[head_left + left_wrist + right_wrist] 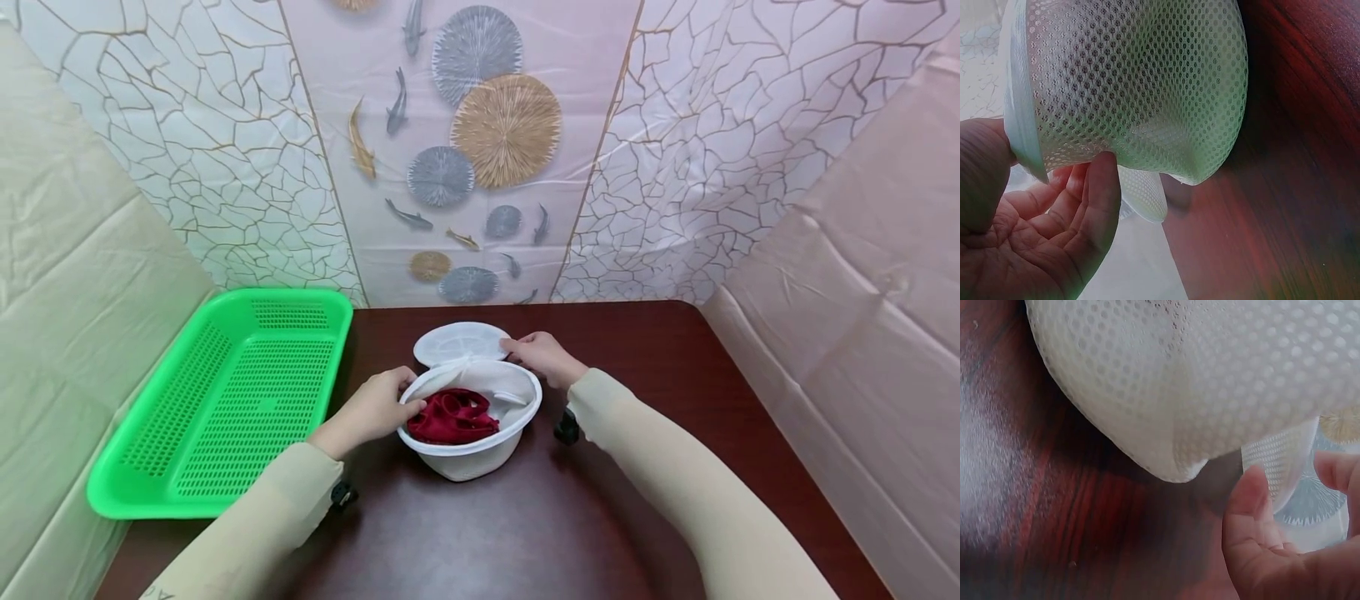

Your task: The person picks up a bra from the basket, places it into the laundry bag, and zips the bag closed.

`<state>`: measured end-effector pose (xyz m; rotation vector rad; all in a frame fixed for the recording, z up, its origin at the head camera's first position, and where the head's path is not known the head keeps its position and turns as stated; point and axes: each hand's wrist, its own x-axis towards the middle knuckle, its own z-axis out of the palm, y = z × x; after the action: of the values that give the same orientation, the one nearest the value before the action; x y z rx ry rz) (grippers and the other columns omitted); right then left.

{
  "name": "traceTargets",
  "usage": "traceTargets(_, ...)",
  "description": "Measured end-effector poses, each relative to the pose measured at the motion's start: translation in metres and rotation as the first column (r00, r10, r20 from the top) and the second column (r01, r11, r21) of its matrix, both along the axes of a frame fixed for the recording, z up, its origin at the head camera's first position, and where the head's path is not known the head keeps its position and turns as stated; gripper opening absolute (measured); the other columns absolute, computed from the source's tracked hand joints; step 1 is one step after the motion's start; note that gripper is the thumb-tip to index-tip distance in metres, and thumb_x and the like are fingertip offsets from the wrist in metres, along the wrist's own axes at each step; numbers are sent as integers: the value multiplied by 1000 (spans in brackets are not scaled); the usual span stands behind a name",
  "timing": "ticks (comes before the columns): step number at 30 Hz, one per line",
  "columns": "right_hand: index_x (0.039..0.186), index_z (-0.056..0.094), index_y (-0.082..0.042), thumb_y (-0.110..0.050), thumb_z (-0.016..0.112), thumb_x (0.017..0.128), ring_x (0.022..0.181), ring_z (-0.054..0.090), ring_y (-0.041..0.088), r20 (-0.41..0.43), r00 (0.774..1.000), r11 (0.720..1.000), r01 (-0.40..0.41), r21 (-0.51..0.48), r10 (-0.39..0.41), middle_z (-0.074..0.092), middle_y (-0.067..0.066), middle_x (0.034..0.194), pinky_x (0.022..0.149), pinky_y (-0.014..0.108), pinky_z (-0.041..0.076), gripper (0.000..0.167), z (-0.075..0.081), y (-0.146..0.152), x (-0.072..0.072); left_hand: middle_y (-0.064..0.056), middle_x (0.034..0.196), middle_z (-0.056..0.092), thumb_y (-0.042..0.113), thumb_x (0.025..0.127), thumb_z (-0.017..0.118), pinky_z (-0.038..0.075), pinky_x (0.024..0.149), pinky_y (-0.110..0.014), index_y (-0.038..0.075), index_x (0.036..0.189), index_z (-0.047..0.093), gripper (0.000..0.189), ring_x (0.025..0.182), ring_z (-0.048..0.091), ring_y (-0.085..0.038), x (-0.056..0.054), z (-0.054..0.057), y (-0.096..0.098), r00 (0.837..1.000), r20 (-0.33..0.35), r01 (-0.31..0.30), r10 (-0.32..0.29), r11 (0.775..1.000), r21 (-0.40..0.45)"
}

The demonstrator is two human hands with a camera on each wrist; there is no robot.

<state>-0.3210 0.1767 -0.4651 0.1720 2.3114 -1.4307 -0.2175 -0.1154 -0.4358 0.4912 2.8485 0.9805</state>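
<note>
A white mesh laundry bag point(468, 467) stands on the table with its round lid point(457, 342) flipped open toward the back. Inside lies a crumpled dark red cloth garment point(453, 418). My left hand point(378, 404) grips the bag's left rim, thumb over the edge and fingers against the mesh outside; the left wrist view shows this hold on the mesh bag point(1141, 94) up close. At the back right, my right hand point(547, 357) pinches the right edge of the lid. In the right wrist view the lid point(1279, 456) shows between the thumb and fingers.
A large green plastic basket point(262, 404) with slotted walls stands on the left of the dark brown table point(525, 533). A patterned wall covering point(480, 167) rises behind the table, and beige sheets point(862, 317) flank both sides.
</note>
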Motion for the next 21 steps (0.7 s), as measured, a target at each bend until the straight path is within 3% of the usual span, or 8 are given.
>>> traceTargets(5, 91, 68, -1, -38, 63, 92, 71, 65, 15, -3, 1000, 998, -30, -51, 30, 69, 8, 83, 65, 29, 53, 37, 0, -5, 5, 3, 79, 63, 19, 84, 75, 47, 66, -32, 11, 95, 62, 19, 69, 55, -14, 1, 0, 0, 1000, 4, -7, 7, 1000, 7)
traceTargets(11, 72, 66, -5, -40, 62, 90, 55, 54, 14, -48, 993, 993, -111, 37, 112, 60, 4, 62, 56, 27, 47, 39, -2, -6, 10, 3, 83, 65, 17, 85, 74, 47, 69, -33, 10, 98, 63, 19, 72, 56, -14, 1, 1, 1, 1000, 9, 10, -10, 999, 31)
traceTargets(16, 73, 66, -6, -35, 63, 90, 59, 55, 16, -43, 992, 991, -117, 69, 121, 60, 5, 64, 57, 28, 47, 34, -5, -4, 9, 5, 80, 64, 17, 85, 74, 47, 68, -31, 10, 98, 64, 18, 69, 55, -12, 1, 0, 1, 1000, 15, 16, -17, 999, 47)
traceTargets(21, 87, 62, -1, -22, 63, 91, 65, 56, 16, -28, 998, 999, -53, 7, 53, 60, 7, 74, 59, 28, 48, 22, -4, -7, 6, 5, 80, 64, 16, 85, 75, 47, 67, -31, 9, 98, 64, 18, 69, 56, -12, 1, 0, -1, 999, 32, 27, -29, 997, 66)
